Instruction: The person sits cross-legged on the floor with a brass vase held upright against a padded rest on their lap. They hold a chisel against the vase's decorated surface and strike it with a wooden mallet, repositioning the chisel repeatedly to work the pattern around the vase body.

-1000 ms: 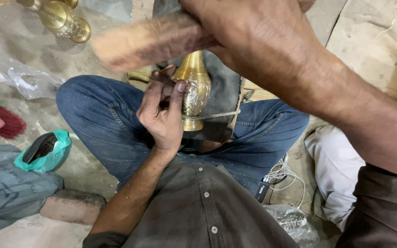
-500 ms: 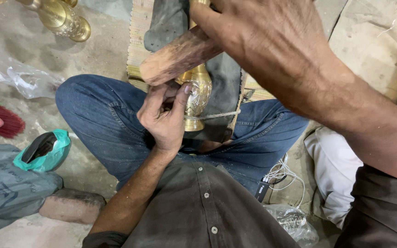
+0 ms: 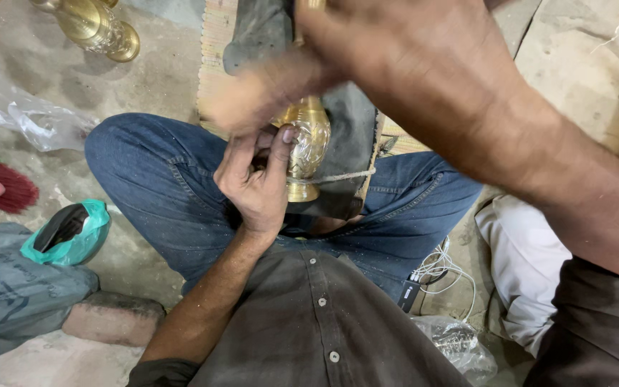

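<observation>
Mallet (image 3: 266, 89) lower — 2 hands (image 3: 256, 179), 1 vase (image 3: 308, 147)

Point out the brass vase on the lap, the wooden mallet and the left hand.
brass vase (image 3: 310, 147), head view, engraved belly.
wooden mallet (image 3: 266, 89), head view, blurred head.
left hand (image 3: 256, 183), head view, back of hand.

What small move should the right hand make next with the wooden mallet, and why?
Probably bring the mallet down for a light tap. The right hand holds it raised and blurred just above the left hand, whose fingers pinch something small against the engraved brass vase on the lap.
</observation>
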`<state>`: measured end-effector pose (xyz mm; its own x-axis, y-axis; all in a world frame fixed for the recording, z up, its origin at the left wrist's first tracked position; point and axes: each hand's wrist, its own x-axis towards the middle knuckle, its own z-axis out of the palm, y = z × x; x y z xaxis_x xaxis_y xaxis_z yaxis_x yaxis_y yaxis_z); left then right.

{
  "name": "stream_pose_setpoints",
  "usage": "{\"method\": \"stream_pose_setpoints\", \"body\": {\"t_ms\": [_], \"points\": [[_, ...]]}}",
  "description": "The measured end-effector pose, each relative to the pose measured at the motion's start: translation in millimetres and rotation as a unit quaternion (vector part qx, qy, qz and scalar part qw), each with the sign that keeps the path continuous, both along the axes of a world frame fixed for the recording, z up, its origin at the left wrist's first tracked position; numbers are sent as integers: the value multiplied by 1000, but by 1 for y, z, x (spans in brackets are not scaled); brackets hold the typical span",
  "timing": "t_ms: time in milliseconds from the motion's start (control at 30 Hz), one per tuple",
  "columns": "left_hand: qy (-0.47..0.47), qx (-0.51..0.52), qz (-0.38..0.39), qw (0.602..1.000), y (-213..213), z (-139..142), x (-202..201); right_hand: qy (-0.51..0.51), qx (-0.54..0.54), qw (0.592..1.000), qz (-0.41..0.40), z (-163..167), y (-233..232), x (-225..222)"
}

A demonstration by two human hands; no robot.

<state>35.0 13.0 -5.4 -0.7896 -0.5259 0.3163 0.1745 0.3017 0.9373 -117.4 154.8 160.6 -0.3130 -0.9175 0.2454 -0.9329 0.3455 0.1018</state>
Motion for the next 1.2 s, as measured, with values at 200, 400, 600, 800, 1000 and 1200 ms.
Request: {"method": "stream_pose_setpoints", "body": {"t_ms": [200,400,600,800,1000,1200], "points": [[2,28,0,1000,2,0,0,-5,6,1000,-10,7,3,7],[12,26,-11,1000,3,4,1,13,25,999,-23,15,2,8],[5,22,-10,1000,5,1,1,6,16,1000,-19,6,8,7],[-13,-14,-7,1000,1,-2,2,-8,-17,1000,2,-2,14,1],[1,-6,-1,1000,2,-3,1,18,51,998,-36,-1,12,1],[9,14,-21,1000,4,-3,3,40,35,998,-22,2,13,4]]}}
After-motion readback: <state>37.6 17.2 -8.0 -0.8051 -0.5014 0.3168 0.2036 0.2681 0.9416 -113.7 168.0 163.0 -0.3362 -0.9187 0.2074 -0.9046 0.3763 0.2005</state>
